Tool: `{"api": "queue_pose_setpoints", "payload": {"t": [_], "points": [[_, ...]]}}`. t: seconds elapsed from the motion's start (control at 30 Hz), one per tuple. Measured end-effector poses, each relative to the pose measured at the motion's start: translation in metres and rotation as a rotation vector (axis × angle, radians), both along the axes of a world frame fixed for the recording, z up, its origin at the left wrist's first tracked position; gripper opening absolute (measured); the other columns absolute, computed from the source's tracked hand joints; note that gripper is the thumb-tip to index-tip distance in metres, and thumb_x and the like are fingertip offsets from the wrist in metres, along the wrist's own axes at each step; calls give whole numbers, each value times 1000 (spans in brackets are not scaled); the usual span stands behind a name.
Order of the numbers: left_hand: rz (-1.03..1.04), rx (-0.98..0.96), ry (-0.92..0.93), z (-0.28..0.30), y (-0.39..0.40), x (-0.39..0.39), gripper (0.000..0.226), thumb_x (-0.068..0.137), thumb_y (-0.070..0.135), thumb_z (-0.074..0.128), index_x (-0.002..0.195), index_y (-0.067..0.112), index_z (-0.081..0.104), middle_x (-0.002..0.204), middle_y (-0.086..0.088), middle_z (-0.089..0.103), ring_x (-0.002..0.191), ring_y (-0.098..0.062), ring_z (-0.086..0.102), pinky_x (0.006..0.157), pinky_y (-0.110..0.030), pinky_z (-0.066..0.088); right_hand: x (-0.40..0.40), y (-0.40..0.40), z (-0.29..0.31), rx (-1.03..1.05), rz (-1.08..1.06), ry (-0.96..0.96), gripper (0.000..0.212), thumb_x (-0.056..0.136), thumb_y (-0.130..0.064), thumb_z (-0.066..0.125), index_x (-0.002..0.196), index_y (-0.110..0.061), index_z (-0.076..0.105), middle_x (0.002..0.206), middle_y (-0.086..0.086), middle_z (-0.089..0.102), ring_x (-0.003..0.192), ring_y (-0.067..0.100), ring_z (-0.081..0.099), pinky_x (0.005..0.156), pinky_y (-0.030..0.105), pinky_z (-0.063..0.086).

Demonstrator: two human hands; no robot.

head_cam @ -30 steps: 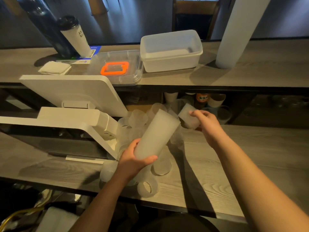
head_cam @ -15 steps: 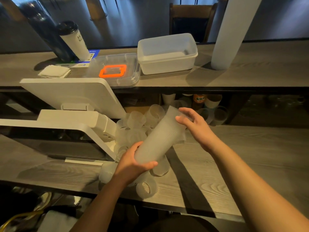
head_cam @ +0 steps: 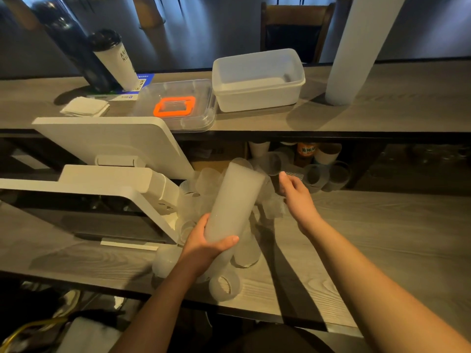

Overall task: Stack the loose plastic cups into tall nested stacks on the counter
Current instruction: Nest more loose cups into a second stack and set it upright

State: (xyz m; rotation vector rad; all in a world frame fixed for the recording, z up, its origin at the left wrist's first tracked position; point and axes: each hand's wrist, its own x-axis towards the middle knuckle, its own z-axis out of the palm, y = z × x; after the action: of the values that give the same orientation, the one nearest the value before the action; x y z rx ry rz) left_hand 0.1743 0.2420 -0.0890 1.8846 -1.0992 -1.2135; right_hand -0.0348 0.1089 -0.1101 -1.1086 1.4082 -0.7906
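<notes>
A tall nested stack of frosted plastic cups [head_cam: 235, 202] leans away from me over the grey wooden counter [head_cam: 369, 240]. My left hand [head_cam: 206, 244] grips its lower end. My right hand [head_cam: 295, 193] hovers just right of the stack's top with relaxed fingers and holds nothing. Several loose frosted cups [head_cam: 198, 189] lie piled behind and under the stack. One loose cup [head_cam: 225, 285] lies on its side near the counter's front edge. Another cup [head_cam: 246, 253] stands beside my left wrist.
A white tilted screen on a stand [head_cam: 109, 146] sits to the left. On the upper shelf are a white tub [head_cam: 257, 80], a clear lid with an orange frame [head_cam: 175, 107], a paper cup [head_cam: 114, 61] and a tall white stack [head_cam: 354, 54]. More cups [head_cam: 321, 171] are under the shelf.
My right hand carried a loose cup onto the stack's top, let it go, and has moved off to the right. The stack in my left hand has tilted more upright.
</notes>
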Motion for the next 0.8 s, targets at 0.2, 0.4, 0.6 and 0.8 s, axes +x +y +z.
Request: {"api": "queue_pose_setpoints", "payload": {"t": [0.2, 0.4, 0.6, 0.8], "points": [[36, 36, -37, -5, 0, 13, 96, 46, 68, 73, 131, 32, 44, 117, 6, 53, 103, -16, 57, 79, -35, 56, -1, -14, -54, 68, -33, 210, 67, 92, -48, 66, 143, -9, 45, 140, 10, 54, 125, 25, 53, 98, 35, 45], [11, -11, -76, -5, -5, 16, 94, 46, 72, 70, 126, 29, 46, 113, 9, 56, 100, -12, 59, 68, -20, 50, 7, -34, -104, 170, 58, 402, 101, 76, -66, 74, 151, -11, 34, 153, 16, 43, 137, 35, 46, 107, 52, 46], [39, 30, -55, -7, -9, 27, 102, 57, 62, 86, 140, 27, 38, 123, 7, 52, 101, -2, 53, 71, -16, 45, 18, -56, -139, 264, 124, 561, 96, 66, -72, 76, 133, -8, 51, 132, 15, 58, 122, 34, 56, 98, 51, 52], [73, 36, -44, -10, -11, 34, 78, 65, 52, 78, 130, 34, 39, 116, 15, 52, 101, -2, 54, 65, -13, 45, 23, -55, -131, 278, 87, 557, 84, 76, -40, 85, 141, -8, 43, 130, 16, 59, 120, 34, 59, 96, 48, 55]]}}
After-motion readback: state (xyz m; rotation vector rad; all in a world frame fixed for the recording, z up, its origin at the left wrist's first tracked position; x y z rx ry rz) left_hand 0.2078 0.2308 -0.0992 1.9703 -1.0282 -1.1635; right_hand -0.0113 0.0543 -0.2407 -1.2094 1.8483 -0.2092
